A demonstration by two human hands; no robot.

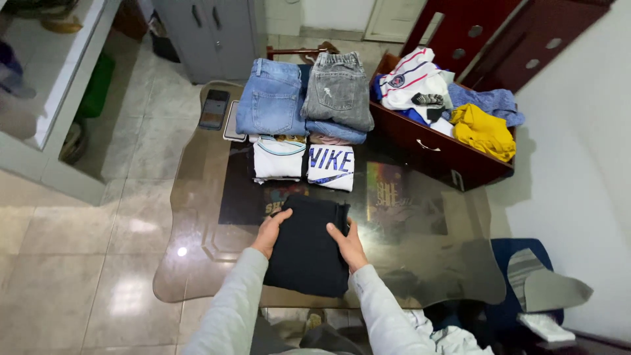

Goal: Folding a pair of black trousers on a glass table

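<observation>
On the glass tabletop [197, 217] in front of me lies one folded black garment [307, 246], close to the near edge. Beyond it I count two folded white tops side by side: one with teal trim [278, 158] and one with blue lettering [331, 165]. Behind those sit two stacks of jeans, a light blue pair [271, 97] on the left and a grey pair [339, 89] on top of another blue one. One phone [214, 108] rests at the far left of the tabletop. One dark wooden drawer [430, 152] on the right holds loose clothes, a yellow piece [483, 131] among them.

My left hand [269, 231] lies open and flat, fingers pressed on the black garment's left edge. My right hand [348, 244] is likewise open, palm down on its right edge. Neither grips; both just press. My forearms, in pale grey sleeves, angle inward from below, hands apart with the garment between them.
</observation>
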